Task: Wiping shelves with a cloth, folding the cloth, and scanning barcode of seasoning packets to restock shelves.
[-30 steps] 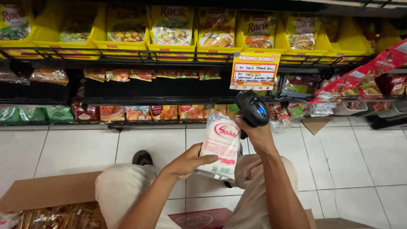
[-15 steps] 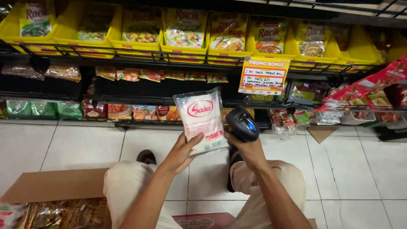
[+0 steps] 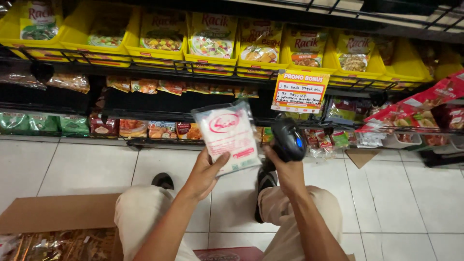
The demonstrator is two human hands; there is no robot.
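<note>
The left hand (image 3: pixel 203 175) grips a white plastic packet (image 3: pixel 228 137) by its lower left corner, thumb laid across the printed front and the fingers hidden behind it. The packet stands nearly upright in the air above the person's knees, its long axis running bottom to top with a slight tilt, the upper end leaning toward the left. Its face, with a red oval mark and a red band near the bottom, is turned toward the camera.

The right hand (image 3: pixel 285 169) is closed around the grip of a black handheld scanner (image 3: pixel 288 139), which rises just beside the packet's right edge; its head, with a small blue patch, points up and away toward the shelves. Packet and scanner are near each other, but whether they touch I cannot tell.

Below the hands are the person's legs in beige trousers (image 3: pixel 140 212) and dark shoes (image 3: pixel 163 181) on a white tiled floor (image 3: pixel 82 164). A flattened cardboard box (image 3: pixel 53 211) lies at the lower left, with clear-wrapped goods (image 3: pixel 58 245) in front of it. Ahead, a black wire shelf (image 3: pixel 145 67) carries yellow trays of sachets (image 3: pixel 212 41), and an orange-and-yellow paper tag (image 3: pixel 299 91) hangs from its edge above the scanner
</note>
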